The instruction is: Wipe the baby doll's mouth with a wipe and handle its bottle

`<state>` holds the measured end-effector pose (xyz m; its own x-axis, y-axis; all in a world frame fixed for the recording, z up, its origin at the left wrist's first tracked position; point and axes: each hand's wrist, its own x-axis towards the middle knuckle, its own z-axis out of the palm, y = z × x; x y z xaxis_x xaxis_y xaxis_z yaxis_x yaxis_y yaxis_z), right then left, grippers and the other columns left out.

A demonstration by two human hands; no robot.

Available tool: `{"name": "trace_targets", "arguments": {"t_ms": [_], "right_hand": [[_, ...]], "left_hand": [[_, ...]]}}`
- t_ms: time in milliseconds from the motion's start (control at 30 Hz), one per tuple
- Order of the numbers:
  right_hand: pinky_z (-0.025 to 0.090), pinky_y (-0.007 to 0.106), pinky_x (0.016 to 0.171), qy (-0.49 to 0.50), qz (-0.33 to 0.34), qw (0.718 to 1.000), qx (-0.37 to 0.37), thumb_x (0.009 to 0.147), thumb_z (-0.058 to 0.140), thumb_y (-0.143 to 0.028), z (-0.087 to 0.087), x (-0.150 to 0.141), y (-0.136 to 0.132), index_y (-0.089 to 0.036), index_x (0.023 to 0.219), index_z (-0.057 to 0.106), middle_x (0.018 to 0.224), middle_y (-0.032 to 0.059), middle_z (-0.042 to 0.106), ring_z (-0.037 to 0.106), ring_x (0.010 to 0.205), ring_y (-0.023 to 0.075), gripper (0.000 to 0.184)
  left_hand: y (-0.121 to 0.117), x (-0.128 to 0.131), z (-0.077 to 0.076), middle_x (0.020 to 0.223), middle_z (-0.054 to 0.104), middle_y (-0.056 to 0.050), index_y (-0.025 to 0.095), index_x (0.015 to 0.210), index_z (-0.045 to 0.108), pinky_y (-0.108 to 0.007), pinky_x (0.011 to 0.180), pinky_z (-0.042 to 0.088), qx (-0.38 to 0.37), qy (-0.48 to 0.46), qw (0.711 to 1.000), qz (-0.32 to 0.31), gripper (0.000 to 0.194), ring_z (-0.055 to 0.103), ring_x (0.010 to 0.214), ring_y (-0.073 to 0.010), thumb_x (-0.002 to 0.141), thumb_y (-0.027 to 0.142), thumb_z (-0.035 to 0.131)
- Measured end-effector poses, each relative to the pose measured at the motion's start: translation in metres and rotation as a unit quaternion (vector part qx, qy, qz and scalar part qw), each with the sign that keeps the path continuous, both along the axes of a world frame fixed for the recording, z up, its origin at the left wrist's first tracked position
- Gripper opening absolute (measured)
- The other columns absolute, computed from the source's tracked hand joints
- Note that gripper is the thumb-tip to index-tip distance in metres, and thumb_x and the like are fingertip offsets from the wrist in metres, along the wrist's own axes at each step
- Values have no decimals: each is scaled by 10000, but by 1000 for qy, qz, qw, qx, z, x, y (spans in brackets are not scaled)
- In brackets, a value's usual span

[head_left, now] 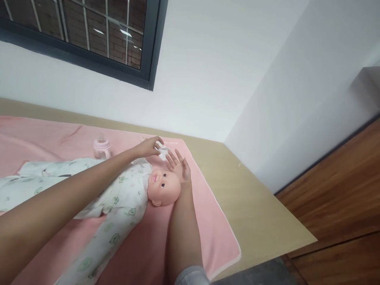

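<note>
A baby doll (164,188) lies on its back on a pink blanket (208,221), its bald head to the right. It is dressed in a white outfit (130,198) with green animal prints. My left arm reaches across the doll's body, and my left hand (149,147) pinches a crumpled white tissue or cloth (163,152) just beyond the head. Beside the top of the head my right hand (180,166) is open, palm turned up and fingers spread toward the white piece. Whether those fingertips touch it I cannot tell.
A pink-topped baby bottle (101,147) with a handle stands on the blanket, beyond the doll. The wooden tabletop (237,198) ends in a corner at the right. White walls and a barred window (150,47) rise behind; wood-grain panels (341,198) are at right.
</note>
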<state>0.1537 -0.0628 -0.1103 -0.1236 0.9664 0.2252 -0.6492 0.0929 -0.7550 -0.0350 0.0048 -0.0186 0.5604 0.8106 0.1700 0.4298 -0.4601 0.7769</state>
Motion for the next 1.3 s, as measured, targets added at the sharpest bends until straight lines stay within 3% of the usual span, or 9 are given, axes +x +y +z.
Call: {"name": "trace_targets", "arguments": {"t_ms": [133,233,367,467,567,700,867,1133,1300], "right_hand": [[333,445,1129,36,-14,999,-11,801,567,-508,-3,2,5,-286,1291,509,1435,56,471,510,1267,208,542],[321,457,1137,50,-22,998,-20,806,567,-497,-5,1,9,-282,1266,533,1417,52,495,511,1267,212,509],[316,466,1141,60,-37,997,-33,826,545,-481,-7,1,12,-276,1242,552,1401,56,512,518,1263,210,465],[318,466,1141,62,-42,996,-38,830,545,-468,-9,1,13,-271,1225,564,1381,50,531,532,1248,208,441],[323,460,1140,55,-45,997,-41,826,554,-459,-12,1,15,-271,1221,567,1367,43,546,541,1237,208,438],[347,449,1127,40,-54,997,-42,827,550,-461,-19,0,17,-298,1241,553,1369,39,544,541,1235,195,445],[374,435,1107,21,-65,996,-59,829,550,-477,-21,-3,16,-315,1233,560,1374,33,536,533,1243,191,435],[378,425,1094,7,-85,995,-59,816,565,-458,-23,-8,18,-321,1263,539,1376,36,534,545,1219,181,468],[385,424,1084,3,-88,993,-73,811,564,-456,-26,-8,21,-327,1251,543,1366,33,543,560,1196,178,459]], "left_hand": [[-10,-20,12,795,665,-32,171,996,526,-306,657,476,-52,-64,997,0,440,633,785,-231,598,316,645],[-20,-35,21,857,675,-50,172,904,585,-306,723,493,-82,-112,990,-23,337,631,833,-218,632,360,653],[-38,-53,29,775,669,-46,176,787,653,-297,760,505,-156,-179,969,-72,239,627,819,-209,681,388,679],[-51,-64,30,814,679,-45,183,864,680,-273,731,515,-232,-218,943,-95,246,632,811,-201,693,346,747],[-62,-70,29,862,666,-18,209,937,638,-234,653,516,-260,-220,935,-103,309,627,759,-166,680,288,790],[-71,-72,24,850,650,8,221,973,570,-193,576,477,-251,-188,941,-126,364,608,708,-138,689,265,792],[-71,-72,10,789,661,-11,197,971,577,-204,539,430,-245,-116,947,-174,306,581,644,-137,763,357,734],[-75,-69,10,980,711,-9,221,934,708,-263,814,471,-54,6,974,-218,219,641,938,-203,846,382,587],[-81,-60,6,967,721,-12,201,913,658,-268,818,487,-40,10,981,-191,206,656,969,-217,764,343,645]]}}
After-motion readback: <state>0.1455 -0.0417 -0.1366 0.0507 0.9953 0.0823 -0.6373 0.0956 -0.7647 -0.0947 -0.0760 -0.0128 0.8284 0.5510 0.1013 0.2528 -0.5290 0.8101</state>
